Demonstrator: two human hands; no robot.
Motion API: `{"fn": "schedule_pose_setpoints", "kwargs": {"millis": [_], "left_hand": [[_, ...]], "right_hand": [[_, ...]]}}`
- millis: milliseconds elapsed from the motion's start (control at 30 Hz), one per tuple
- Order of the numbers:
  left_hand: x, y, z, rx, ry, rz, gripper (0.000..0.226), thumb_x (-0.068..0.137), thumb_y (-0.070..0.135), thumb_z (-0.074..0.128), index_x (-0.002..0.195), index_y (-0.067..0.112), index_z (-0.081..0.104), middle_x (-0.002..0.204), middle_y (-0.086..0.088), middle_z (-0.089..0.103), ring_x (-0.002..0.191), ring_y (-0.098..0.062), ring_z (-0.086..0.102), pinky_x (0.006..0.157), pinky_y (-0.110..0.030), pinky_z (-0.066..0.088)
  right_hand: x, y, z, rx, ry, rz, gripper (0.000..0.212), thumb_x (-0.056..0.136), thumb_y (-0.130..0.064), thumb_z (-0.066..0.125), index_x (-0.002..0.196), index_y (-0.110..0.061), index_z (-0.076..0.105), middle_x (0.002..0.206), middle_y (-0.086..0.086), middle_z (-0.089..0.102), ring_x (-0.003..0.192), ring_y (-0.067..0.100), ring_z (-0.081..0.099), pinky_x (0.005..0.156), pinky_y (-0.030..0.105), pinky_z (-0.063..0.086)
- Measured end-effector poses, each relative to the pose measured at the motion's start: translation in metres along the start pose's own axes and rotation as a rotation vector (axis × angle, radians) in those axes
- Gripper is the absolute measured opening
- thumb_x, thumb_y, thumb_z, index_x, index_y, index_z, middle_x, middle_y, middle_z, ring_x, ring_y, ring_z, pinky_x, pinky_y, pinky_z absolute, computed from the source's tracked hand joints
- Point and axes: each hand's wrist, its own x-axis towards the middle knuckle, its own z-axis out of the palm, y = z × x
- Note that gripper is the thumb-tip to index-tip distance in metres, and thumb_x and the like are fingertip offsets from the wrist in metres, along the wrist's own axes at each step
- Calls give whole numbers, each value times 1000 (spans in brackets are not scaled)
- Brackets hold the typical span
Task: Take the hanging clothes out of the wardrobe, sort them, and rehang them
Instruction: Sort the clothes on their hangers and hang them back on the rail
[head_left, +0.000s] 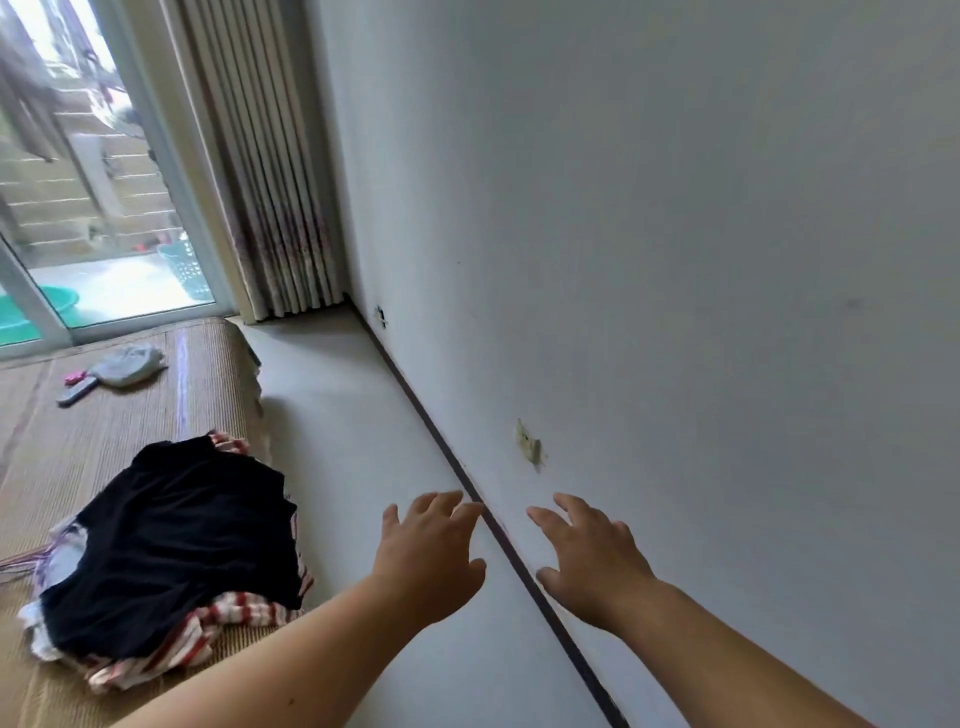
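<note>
1. The pile of clothes (171, 561) lies heaped at the near right edge of the bed (104, 431), which is covered with a woven mat. A black garment (182, 535) is on top, and a red-and-white striped garment (156, 649) shows underneath.
2. The left hand (431, 551) hangs just right of the pile over the pale floor (337, 395), fingers spread, holding nothing.
3. The right hand (587, 551) is beside it in front of the white wall (649, 234), fingers also spread and empty. The two hands are apart.
4. A dark skirting strip (431, 426) runs between floor and wall.
5. Farther up the bed lie a remote (75, 391) and a grey cloth (130, 364).
6. Beyond are a pleated curtain (270, 182) and a glass door (104, 208).
</note>
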Motion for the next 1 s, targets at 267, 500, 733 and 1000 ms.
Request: {"fn": "schedule_pose_setpoints", "kwargs": {"millis": [267, 500, 733, 1000], "left_hand": [[89, -13, -23, -43, 41, -350, 62, 89, 47, 48, 146, 35, 25, 156, 6, 21, 144, -19, 17, 114, -53, 14], [104, -58, -23, -130, 44, -640, 62, 88, 46, 49, 145, 35, 26, 152, 9, 25, 142, -17, 18, 113, -56, 10], [103, -150, -23, -215, 92, -836, 62, 89, 44, 48, 146, 34, 26, 154, 8, 21, 143, -15, 15, 114, -56, 8], [112, -330, -44, -226, 78, -952, 64, 89, 46, 48, 147, 33, 24, 156, 5, 18, 145, -16, 11, 115, -56, 9]], "right_hand": [[141, 30, -50, -80, -70, -290, 61, 91, -41, 49, 146, -32, 24, 157, 0, 13, 141, 25, 23, 113, 47, 22], [222, -13, -52, -137, -145, -515, 62, 90, -43, 50, 146, -34, 23, 157, 1, 13, 141, 24, 24, 112, 44, 22], [293, -111, -39, -191, -182, -738, 60, 91, -43, 51, 145, -34, 27, 157, 1, 15, 139, 25, 28, 111, 45, 25], [394, -277, -33, -238, -193, -829, 59, 89, -40, 51, 143, -35, 30, 156, 5, 18, 138, 28, 30, 109, 45, 27]]}}
